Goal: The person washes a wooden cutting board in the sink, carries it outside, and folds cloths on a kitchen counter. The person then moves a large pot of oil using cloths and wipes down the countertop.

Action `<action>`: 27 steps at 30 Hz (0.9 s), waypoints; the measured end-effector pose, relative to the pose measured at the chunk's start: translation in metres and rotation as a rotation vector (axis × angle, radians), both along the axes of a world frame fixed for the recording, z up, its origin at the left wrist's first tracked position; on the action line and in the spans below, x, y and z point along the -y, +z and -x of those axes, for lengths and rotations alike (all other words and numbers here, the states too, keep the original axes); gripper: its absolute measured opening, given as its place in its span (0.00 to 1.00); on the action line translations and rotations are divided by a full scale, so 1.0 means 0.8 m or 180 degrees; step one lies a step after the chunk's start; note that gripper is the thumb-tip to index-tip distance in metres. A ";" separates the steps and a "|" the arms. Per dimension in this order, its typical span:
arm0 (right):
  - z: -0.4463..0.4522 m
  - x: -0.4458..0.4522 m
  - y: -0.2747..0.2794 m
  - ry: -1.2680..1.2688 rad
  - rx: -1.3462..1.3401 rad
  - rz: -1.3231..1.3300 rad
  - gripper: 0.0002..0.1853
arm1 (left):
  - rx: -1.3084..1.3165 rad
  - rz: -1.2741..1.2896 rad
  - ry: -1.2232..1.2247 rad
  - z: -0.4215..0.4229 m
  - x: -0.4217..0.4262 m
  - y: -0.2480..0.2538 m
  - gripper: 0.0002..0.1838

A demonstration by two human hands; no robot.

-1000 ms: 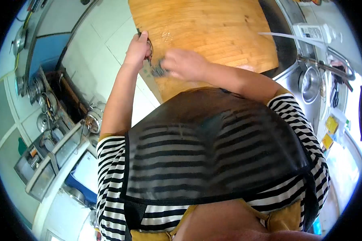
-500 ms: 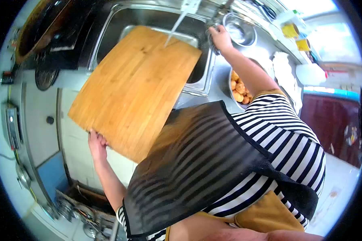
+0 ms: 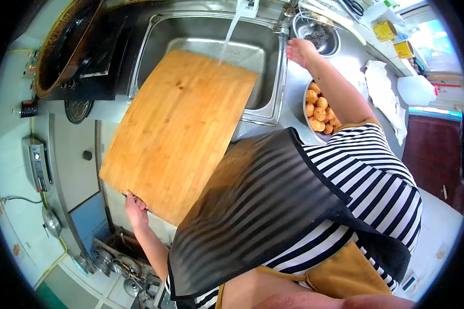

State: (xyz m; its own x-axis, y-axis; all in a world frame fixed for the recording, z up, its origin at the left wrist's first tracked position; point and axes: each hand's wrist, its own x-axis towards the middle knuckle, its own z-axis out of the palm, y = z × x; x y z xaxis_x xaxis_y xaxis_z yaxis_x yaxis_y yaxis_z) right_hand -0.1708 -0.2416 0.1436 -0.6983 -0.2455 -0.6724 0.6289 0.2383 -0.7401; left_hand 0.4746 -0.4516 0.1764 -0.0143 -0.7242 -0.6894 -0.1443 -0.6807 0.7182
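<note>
A large wooden cutting board (image 3: 178, 134) is tilted over the sink (image 3: 270, 67), its far end inside the basin. Gripping the board's near left edge, my left hand (image 3: 136, 210) has its fingers wrapped round it. Water from the faucet (image 3: 231, 32) falls at the board's far edge. My right hand (image 3: 300, 51) is beside the sink's right rim, fingers apart and holding nothing. Just beyond it, a dark scouring pad (image 3: 318, 36) lies in a metal bowl (image 3: 336, 45).
Round orange-brown food pieces (image 3: 319, 110) fill a bowl under my right forearm. A white cloth (image 3: 384, 95) and a white jug (image 3: 416, 90) are at the right. A large wok (image 3: 62, 51) stands at the upper left, with a stove beside it.
The view has turned towards the sink. The board was carried there in my left hand. My right hand let go of the scouring pad, which now lies in the bowl.
</note>
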 end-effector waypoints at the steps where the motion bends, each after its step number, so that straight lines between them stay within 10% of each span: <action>1: -0.003 0.008 -0.008 0.0020 0.0053 0.0010 0.10 | 0.0012 -0.0022 -0.0005 0.002 -0.002 0.003 0.13; 13: -0.006 0.049 -0.035 -0.0615 0.0648 0.2011 0.10 | -0.0085 0.0031 -0.0210 -0.001 -0.008 0.011 0.15; 17: -0.144 0.004 -0.083 0.1845 0.1401 0.0628 0.16 | -0.0113 0.0040 -0.0266 0.000 -0.004 0.010 0.14; 22: -0.306 -0.041 -0.077 0.2633 0.2029 -0.0299 0.38 | -0.0416 -0.0070 -0.0362 -0.026 0.000 -0.009 0.15; 27: -0.424 -0.020 -0.092 0.0832 0.2166 0.2094 0.34 | -0.0696 0.0022 -0.0624 -0.068 0.013 -0.053 0.17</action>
State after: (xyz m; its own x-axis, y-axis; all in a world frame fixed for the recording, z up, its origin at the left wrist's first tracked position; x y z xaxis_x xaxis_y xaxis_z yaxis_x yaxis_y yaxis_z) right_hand 0.1681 -0.2258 0.0698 -0.0826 -0.8070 -0.5848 0.9564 0.1007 -0.2740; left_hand 0.5294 -0.4624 0.1337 -0.3022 -0.6976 -0.6496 -0.1140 -0.6501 0.7512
